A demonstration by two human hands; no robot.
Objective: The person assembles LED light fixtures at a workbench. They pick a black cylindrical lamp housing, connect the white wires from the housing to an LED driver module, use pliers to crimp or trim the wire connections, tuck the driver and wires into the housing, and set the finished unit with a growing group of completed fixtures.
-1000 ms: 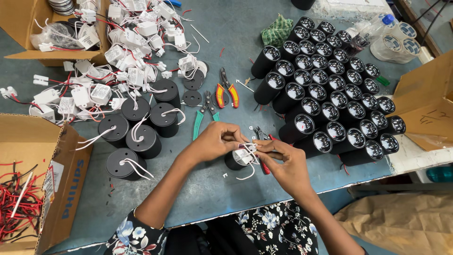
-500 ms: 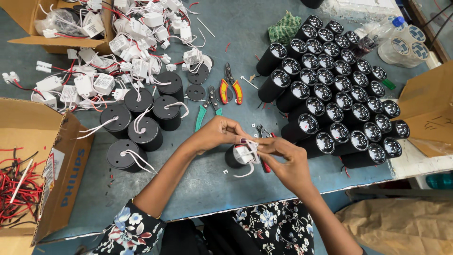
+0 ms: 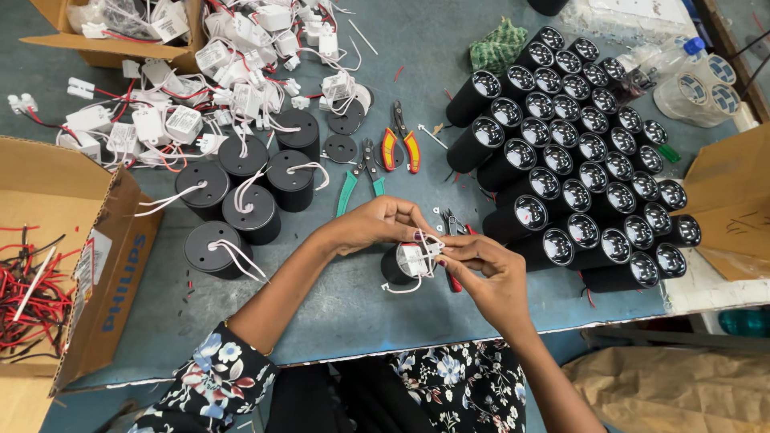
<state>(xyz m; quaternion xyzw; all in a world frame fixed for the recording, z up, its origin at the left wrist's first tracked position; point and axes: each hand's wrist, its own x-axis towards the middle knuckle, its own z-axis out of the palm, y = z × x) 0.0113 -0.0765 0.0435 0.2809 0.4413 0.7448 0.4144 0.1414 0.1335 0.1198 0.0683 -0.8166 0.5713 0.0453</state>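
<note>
A box of red wires (image 3: 36, 309) stands at far left. Near the table (image 3: 337, 321) front, the left hand (image 3: 377, 226) grips a black can (image 3: 399, 265); the right hand (image 3: 489, 273) pinches its white wires (image 3: 425, 248). A hard pull may tear them loose.

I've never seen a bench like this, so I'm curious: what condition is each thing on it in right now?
Left hand: gripping the black cylinder housing, upright.
Right hand: pinching its white wires.
Wired housings: upright, white leads sticking out.
Lamp stack: lying on their sides, lenses facing up.
Orange pliers: lying flat, handles apart.
Green pliers: lying flat.
Cardboard box: open, red and black wires inside.
Plastic bottle: lying down, capped.
</note>
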